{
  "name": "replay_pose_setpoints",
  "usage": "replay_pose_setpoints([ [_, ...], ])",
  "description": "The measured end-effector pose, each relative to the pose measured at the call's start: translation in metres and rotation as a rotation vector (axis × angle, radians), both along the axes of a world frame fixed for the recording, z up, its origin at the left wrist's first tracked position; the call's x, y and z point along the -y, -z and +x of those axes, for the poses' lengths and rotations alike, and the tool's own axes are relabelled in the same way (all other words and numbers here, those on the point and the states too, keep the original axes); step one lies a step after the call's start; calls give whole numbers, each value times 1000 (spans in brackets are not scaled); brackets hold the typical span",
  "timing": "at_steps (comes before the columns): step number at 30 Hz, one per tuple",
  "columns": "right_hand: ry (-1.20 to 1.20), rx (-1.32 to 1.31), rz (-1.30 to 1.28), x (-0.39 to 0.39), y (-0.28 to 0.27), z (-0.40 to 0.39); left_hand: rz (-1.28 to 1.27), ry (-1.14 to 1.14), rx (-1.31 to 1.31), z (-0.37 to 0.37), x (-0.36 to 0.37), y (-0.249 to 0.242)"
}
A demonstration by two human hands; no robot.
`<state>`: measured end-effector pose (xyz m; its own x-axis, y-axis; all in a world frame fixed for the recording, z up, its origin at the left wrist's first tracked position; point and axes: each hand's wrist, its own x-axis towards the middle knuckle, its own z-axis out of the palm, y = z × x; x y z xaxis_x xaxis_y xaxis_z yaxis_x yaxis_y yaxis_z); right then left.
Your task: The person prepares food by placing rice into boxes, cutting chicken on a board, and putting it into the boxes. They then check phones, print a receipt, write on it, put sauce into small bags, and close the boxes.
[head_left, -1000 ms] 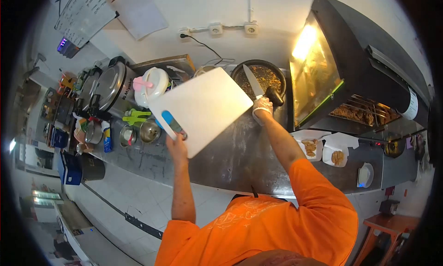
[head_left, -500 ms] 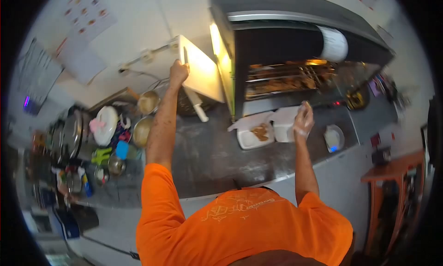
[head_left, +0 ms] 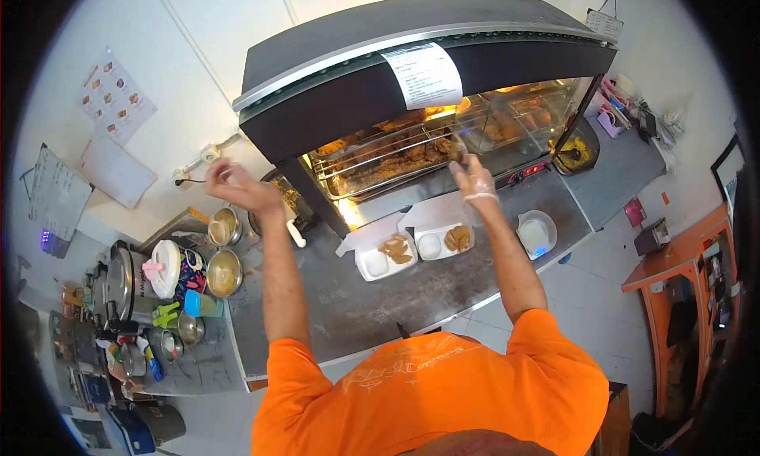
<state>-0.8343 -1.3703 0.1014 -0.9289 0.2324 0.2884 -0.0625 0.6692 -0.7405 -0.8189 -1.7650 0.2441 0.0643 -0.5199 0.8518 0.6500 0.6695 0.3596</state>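
My left hand (head_left: pixel 241 188) is raised left of the dark heated display cabinet (head_left: pixel 309 104). Its fingers are slightly blurred and loosely bent, with nothing visible in them. My right hand (head_left: pixel 475 179), in a clear plastic glove, is at the cabinet front beside the wire rack, its fingers bent together; I cannot tell what they hold. Browned fried pieces (head_left: pixel 412 155) fill the rack area behind. Below stand two open white takeaway boxes, a left box (head_left: pixel 380 275) and a right box (head_left: pixel 447 256). Each holds a round white mound and fried pieces.
A pan with a white-handled utensil (head_left: pixel 296 233) sits left of the cabinet. Metal bowls (head_left: pixel 225 272), a white-lidded container (head_left: pixel 165 267) and a large pot (head_left: pixel 119 286) crowd the left counter. A clear tub (head_left: pixel 537 233) stands to the right. Paper (head_left: pixel 423 74) hangs from the cabinet top.
My view has turned toward the cabinet. My left hand has let go of the handle of a pale panel, which no longer shows. My right hand has moved from above the boxes to the cabinet front.
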Motion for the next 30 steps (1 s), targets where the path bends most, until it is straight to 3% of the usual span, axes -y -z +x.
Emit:
replay_pose_setpoints([
  [2,-36,-39,190,22,7,-1,-333,300,99,33,-75,-25],
  [3,-76,-45,188,38,-2,4,-532,274,311,46,-98,-41],
  [4,-116,-50,184,56,-12,12,-561,220,557,63,-130,-63],
  [10,-280,-43,209,138,-16,40,-62,819,724,35,-197,-81],
  [12,-410,9,252,161,9,31,-116,827,671,52,-191,-77],
  [16,-671,117,265,165,11,50,-242,709,579,88,-120,22],
  [18,-656,117,-196,144,26,69,-362,460,934,131,-59,85],
  [20,-344,-103,-322,102,105,63,-426,204,1132,160,-7,166],
  [21,-187,-199,-324,70,139,59,-402,210,1313,173,17,201],
  [22,178,-149,-6,36,159,59,-372,210,1497,183,35,230],
  [24,444,73,185,-15,193,58,-445,228,1838,188,47,266],
  [25,574,188,281,-26,204,56,-427,229,1829,179,45,286],
  [28,292,630,158,-39,221,46,-367,274,1843,131,22,355],
  [29,170,748,226,-35,221,39,-338,308,1879,110,11,378],
  [30,277,766,149,-29,227,36,-311,339,1912,93,0,399],
])
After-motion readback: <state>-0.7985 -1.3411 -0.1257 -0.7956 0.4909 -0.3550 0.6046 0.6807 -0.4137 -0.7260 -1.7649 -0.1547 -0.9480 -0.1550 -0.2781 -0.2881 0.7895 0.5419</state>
